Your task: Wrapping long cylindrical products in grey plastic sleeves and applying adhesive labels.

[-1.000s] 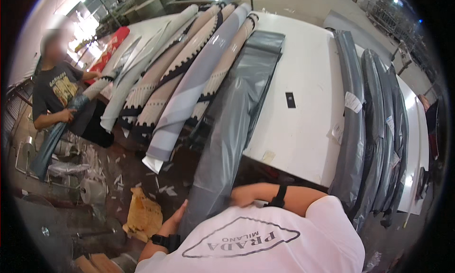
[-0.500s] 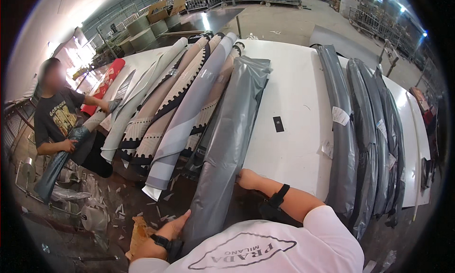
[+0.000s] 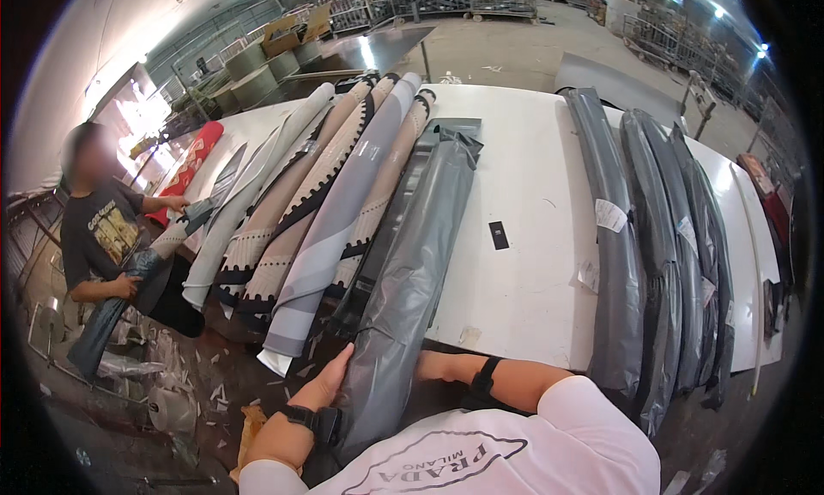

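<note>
A long rug roll in grey plastic wrap [image 3: 412,237] lies slanting over the table's near edge, its lower end close to my body. My left hand [image 3: 330,379] holds its left side near the lower end, with the thumb along the plastic and the other fingers hidden. My right hand [image 3: 429,366] grips the opposite side, the fingertips tucked out of sight behind the roll. Just left of it lies a flatter dark plastic wrapping [image 3: 373,267]. Beside that is a grey and white rug roll [image 3: 335,229].
Several beige, black-edged rug rolls [image 3: 300,212] lie leftward on the white table [image 3: 524,169]. Several grey wrapped rolls [image 3: 609,246] line its right. A small black card [image 3: 499,235] lies between. At left, a co-worker [image 3: 99,212] holds a partly bagged roll. Scraps litter the floor [image 3: 215,392].
The wrapped roll has turned and shifted slightly left, uncovering more dark plastic beside it. My right hand has moved down and further behind it; my left hand has slid up its side.
</note>
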{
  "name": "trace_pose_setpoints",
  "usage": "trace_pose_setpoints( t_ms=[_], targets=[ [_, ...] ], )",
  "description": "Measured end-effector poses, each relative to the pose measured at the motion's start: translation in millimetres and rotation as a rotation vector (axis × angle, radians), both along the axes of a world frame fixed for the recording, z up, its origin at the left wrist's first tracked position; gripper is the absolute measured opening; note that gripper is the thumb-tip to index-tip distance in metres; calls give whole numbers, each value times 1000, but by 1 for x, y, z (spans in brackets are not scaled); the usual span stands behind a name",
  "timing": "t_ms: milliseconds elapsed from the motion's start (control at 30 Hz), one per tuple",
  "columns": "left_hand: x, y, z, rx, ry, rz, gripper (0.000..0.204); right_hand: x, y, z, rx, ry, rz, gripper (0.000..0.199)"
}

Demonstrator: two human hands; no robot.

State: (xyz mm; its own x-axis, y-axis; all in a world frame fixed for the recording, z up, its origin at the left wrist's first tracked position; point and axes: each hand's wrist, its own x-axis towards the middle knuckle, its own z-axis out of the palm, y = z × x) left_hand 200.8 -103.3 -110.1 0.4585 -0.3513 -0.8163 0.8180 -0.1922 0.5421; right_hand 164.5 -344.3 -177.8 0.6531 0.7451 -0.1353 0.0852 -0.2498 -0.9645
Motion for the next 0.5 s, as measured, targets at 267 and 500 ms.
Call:
trace_pose_setpoints(
  t_ms=[267, 500],
  targets=[
    [8, 12, -82, 314, -397, 25, 41, 11, 1, -12, -193, 166, -269, 22],
    [14, 18, -136, 133, -681, 146, 33, 18, -2, -24, -133, 360, -181, 23]
  ],
)
